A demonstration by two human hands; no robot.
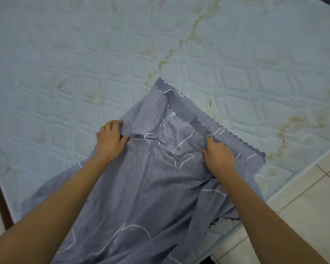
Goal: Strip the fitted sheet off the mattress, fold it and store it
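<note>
The blue sheet (pixel 151 178) is lying partly folded on the bare mattress (pixel 65 54), in the lower middle of the frame. The 2 hands are holding it: the left hand (pixel 110 141) is pinching a fold at its left side, and the right hand (pixel 218 155) is gripping the cloth beside the wavy edge with curled fingers.

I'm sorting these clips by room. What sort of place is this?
Probably a bedroom: a bare quilted mattress fills most of the view, a blue sheet lies partly folded on it, and a tiled floor shows beside it.
</note>
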